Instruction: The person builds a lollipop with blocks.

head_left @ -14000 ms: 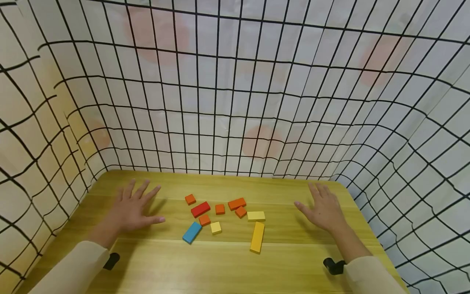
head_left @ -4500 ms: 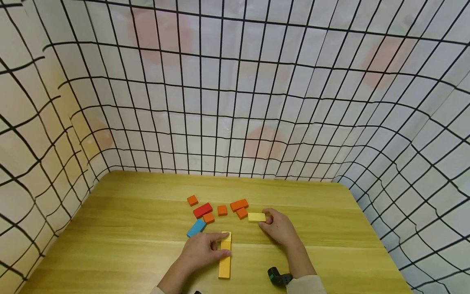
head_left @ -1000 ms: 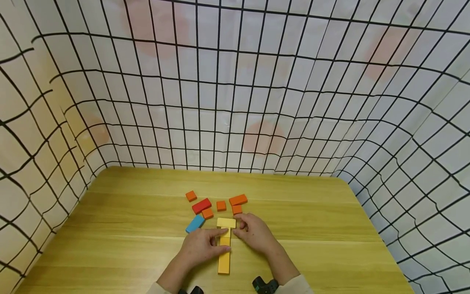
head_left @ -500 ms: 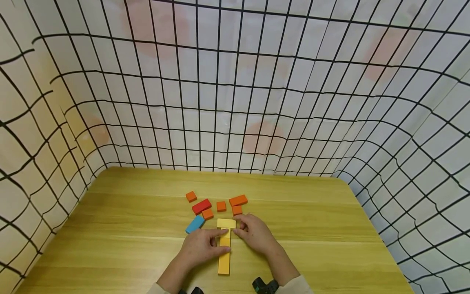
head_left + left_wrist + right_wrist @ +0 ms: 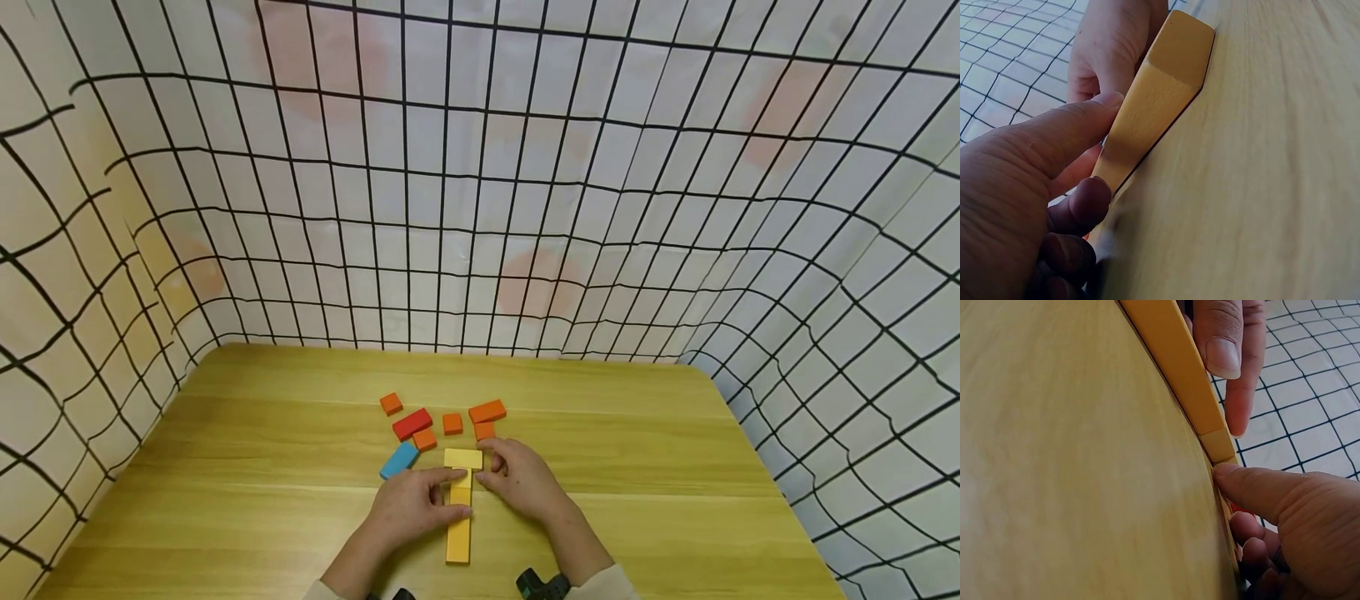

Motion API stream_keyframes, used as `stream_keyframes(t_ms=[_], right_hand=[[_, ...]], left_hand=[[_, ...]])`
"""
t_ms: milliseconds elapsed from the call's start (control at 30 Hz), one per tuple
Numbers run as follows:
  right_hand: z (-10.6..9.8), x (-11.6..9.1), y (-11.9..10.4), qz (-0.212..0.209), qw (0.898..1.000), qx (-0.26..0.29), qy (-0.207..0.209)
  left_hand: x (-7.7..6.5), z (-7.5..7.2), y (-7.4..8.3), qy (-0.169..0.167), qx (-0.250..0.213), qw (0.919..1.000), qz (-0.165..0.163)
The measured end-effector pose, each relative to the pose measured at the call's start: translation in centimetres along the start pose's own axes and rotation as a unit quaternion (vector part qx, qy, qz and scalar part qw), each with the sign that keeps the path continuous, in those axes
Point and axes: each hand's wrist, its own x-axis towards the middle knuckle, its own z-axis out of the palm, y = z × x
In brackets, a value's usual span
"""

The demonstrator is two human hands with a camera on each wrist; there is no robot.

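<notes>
The right hand pinches the right end of the pale yellow block between thumb and index finger. The left hand is loosely spread rather than clenched: its index fingertip rests at the small yellow block, its thumb on the long yellow block. These two lie end to end, about midway between the desk's left and right edges, pointing toward its near side; the pale block lies crosswise at their far end. Blue, red and orange blocks lie beyond, toward the far edge.
</notes>
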Motion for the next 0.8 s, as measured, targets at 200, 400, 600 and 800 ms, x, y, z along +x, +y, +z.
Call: stream_keyframes(t_ms=[200, 400, 600, 800], right_hand=[[0.05, 0.10, 0.13, 0.001, 1.000, 0.004, 0.000], [0.15, 0.22, 0.30, 0.003, 1.000, 0.004, -0.001], [0.18, 0.24, 0.32, 0.007, 1.000, 0.005, 0.001], [-0.04, 0.00, 0.19, 0.017, 0.999, 0.040, -0.005]], left_hand=[[-0.06, 0.00, -0.06, 0.001, -0.007, 1.0000, 0.003], [0.04, -0.02, -0.16, 0.001, 0.006, 1.0000, 0.005], [0.23, -0.18, -0.17, -0.010, 0.020, 0.9997, -0.005], [0.31, -0.21, -0.06, -0.022, 0.018, 0.9995, -0.016]])
